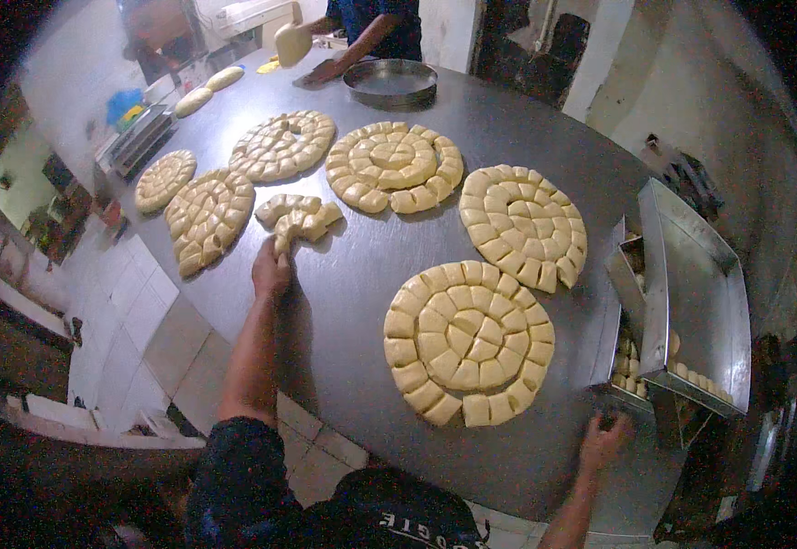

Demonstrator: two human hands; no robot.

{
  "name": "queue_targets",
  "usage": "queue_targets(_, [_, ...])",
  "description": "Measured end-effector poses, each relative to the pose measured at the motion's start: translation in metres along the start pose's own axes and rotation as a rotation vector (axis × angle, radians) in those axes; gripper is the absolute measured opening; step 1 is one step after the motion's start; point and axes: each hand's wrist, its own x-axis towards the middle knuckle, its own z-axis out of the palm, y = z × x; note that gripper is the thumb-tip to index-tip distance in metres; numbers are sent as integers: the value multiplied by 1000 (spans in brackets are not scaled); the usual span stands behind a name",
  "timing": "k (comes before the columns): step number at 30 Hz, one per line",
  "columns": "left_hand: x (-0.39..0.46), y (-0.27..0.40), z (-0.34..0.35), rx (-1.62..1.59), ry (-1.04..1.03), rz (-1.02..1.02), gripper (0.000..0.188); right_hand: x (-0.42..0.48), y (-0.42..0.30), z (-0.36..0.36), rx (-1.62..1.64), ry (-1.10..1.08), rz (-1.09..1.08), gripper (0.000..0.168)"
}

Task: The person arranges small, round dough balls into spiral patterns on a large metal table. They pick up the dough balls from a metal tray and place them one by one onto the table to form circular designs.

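My left hand [271, 272] grips the near end of a loose cluster of cut dough pieces [306, 218] on the steel table. Low at the right, my right hand [603, 442] hangs over the table with its fingers apart, slightly blurred, close to a metal tray corner. Between my hands lies a large flat dough spiral [474, 336], scored into many chunks. Another cut spiral [523, 226] touches it from behind. Farther back sits a third spiral [395, 165]. To the left of the cluster is a cut dough piece with a pointed end [210, 216].
Metal trays [704, 288] holding small dough pieces [700, 381] are stacked at the right edge. A round pan [390, 82] stands at the back, before another person's arm [364, 44]. Two dough loaves [195, 102] and a scale-like metal device [139, 142] are at the far left.
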Motion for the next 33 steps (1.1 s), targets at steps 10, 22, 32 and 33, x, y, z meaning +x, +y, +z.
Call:
queue_targets(10, [-166,113,-47,-755,-188,-464,18,-17,35,-35,125,-42,-257,21])
queue_targets(22, [-236,253,-18,-957,-478,-317,35,135,-14,-195,1295,-104,-167,34])
queue_targets(32, [-241,263,-9,-870,-580,-401,39,174,-50,-176,818,-1,-322,25])
queue_targets(33, [-246,264,-6,-1022,-541,-488,41,144,-67,-170,761,-170,-350,25])
